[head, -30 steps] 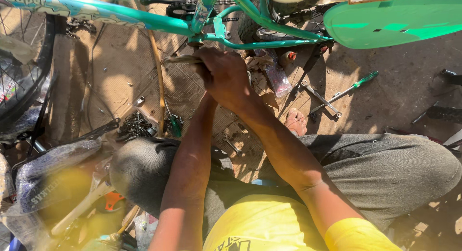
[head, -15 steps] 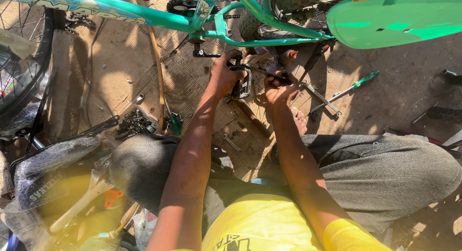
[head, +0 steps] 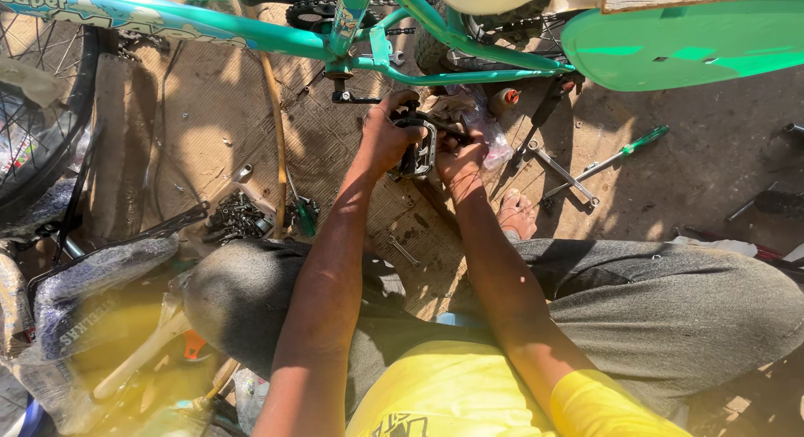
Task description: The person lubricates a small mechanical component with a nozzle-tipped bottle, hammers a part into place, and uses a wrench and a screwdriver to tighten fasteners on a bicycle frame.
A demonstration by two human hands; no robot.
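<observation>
**Pedal gripped at the crank of a green bicycle**

Dusty ground (head: 695, 177) in hard sunlight, spread with worn cardboard (head: 201, 119) as a working mat. Above it, a turquoise bicycle frame (head: 251, 35), close enough for seated work. Left hand (head: 387, 137) wrapped over the top of a black pedal (head: 421, 151), fingers clamped on it, apparently steadying it beside the crank arm (head: 356, 96). Right hand (head: 459, 156) pressed to the pedal's other side, fingers curled together on its edge or on a slim dark tool; cannot tell which. Kept within arm's reach: a spanner (head: 563, 174), a green-handled screwdriver (head: 615, 156), a heap of small dark metal parts (head: 236, 215).
</observation>
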